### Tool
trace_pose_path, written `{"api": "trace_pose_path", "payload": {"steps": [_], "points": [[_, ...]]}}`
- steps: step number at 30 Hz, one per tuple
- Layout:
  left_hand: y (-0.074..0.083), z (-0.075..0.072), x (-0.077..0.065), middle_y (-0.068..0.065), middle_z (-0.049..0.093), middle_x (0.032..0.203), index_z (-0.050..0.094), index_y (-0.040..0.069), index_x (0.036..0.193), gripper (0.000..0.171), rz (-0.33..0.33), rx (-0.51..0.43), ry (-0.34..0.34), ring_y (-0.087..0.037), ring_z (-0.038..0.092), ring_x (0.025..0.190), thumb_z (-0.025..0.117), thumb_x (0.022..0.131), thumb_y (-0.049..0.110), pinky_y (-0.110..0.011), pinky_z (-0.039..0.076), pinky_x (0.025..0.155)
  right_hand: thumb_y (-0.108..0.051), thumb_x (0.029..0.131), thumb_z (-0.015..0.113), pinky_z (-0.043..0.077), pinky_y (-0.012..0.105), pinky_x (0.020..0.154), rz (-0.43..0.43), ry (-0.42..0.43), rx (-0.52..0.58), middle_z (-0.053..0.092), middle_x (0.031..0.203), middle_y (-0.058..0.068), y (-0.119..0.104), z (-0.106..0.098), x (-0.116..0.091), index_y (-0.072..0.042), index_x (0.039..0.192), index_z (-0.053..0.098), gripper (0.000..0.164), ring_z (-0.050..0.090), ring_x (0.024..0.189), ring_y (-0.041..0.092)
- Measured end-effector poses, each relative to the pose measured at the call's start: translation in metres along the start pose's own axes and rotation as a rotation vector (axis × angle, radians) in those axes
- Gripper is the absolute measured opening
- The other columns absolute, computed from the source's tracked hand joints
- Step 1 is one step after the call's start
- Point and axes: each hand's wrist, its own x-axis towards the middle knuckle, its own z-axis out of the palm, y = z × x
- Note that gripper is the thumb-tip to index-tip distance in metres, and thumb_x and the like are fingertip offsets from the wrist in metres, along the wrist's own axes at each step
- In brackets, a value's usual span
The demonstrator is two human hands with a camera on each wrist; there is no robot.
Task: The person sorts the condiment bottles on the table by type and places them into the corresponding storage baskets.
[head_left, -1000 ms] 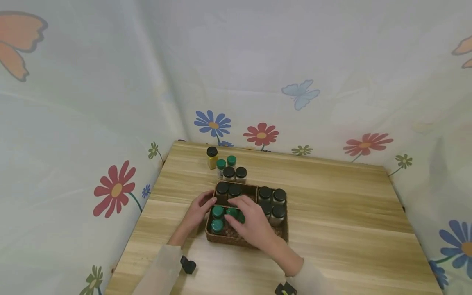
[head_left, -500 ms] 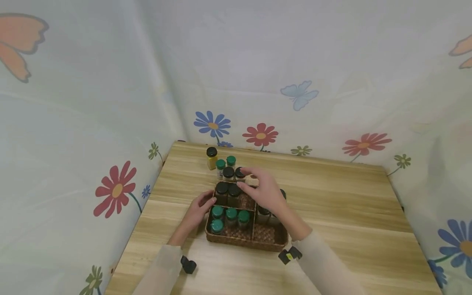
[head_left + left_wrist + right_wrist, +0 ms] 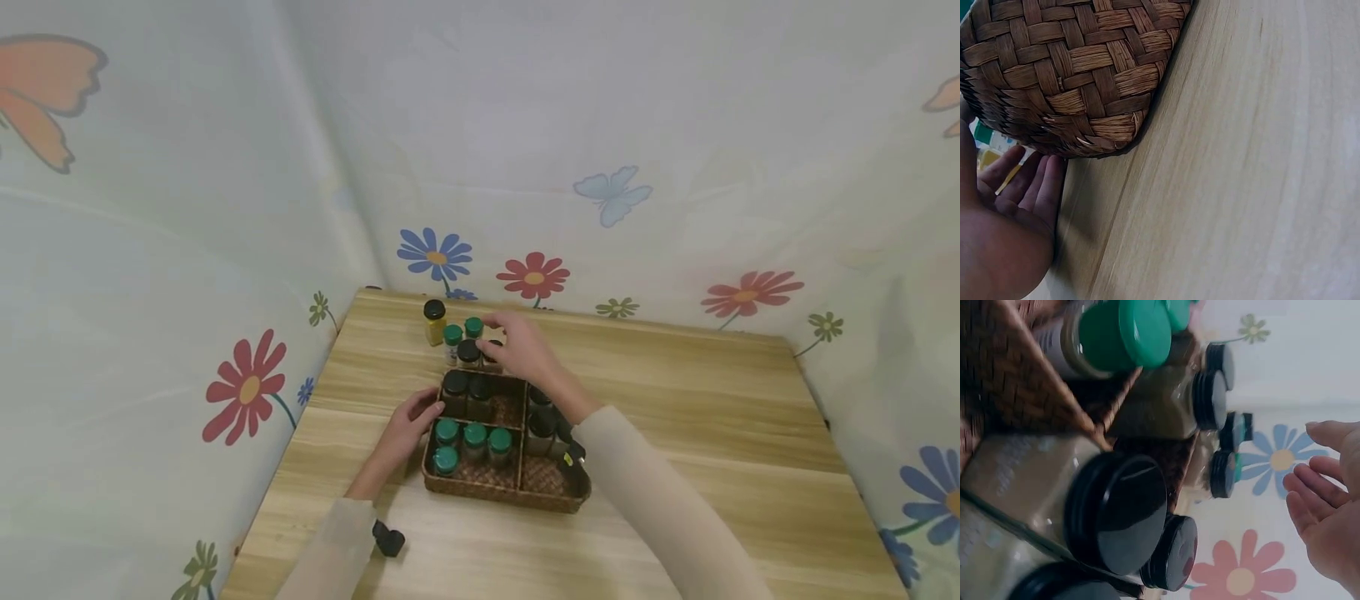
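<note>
Head view: left hand [image 3: 401, 429] at the left wall of the woven basket [image 3: 510, 497]; right hand [image 3: 525, 346] over a black-capped jar [image 3: 491, 364] beyond the far rim, contact impossible to tell. Left wrist: fingers [image 3: 1049, 187] relaxed at the basket's wall. Right wrist: fingers parted, released, apart from the lids [image 3: 1124, 515].

The basket [image 3: 502, 496] is woven brown, the jar lids [image 3: 500, 439] green or black.

One basket [image 3: 502, 495], six green lids [image 3: 499, 440], black lids [image 3: 455, 382] — eight-plus
</note>
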Motion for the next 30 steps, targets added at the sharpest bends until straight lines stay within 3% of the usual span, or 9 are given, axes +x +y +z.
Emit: {"api": "trace_pose_path", "payload": {"steps": [11,18,30], "points": [[0.003,0.0,-0.003,-0.024,0.056,0.151,0.051,0.001,0.154,0.057,-0.007,-0.009,-0.008,-0.036,0.055,0.138,0.066,0.108,0.029,-0.052,0.05,0.111,-0.02,0.101,0.076,0.051,0.049,0.109,0.031,-0.052,-0.01,0.067,0.135,0.019,0.02,0.007,0.026,0.004,0.139,0.065,0.046,0.062,0.127,0.035],[0.002,-0.001,0.0,-0.021,0.059,0.148,0.053,0.004,0.154,0.056,-0.001,-0.003,-0.012,-0.033,0.057,0.136,0.067,0.107,0.033,-0.048,0.051,0.11,-0.023,0.1,0.077,0.053,0.049,0.107,0.038,-0.094,-0.035,0.07,0.131,0.018,0.032,0.01,0.023,0.001,0.137,0.067,0.045,0.065,0.123,0.033],[0.0,-0.001,0.001,-0.02,0.06,0.148,0.053,0.006,0.153,0.057,0.002,0.012,-0.016,-0.033,0.057,0.137,0.066,0.107,0.037,-0.052,0.05,0.112,-0.02,0.095,0.081,0.051,0.049,0.109,0.041,-0.251,-0.128,0.067,0.135,0.019,0.046,0.022,0.018,0.003,0.142,0.061,0.056,0.063,0.126,0.034]]}}
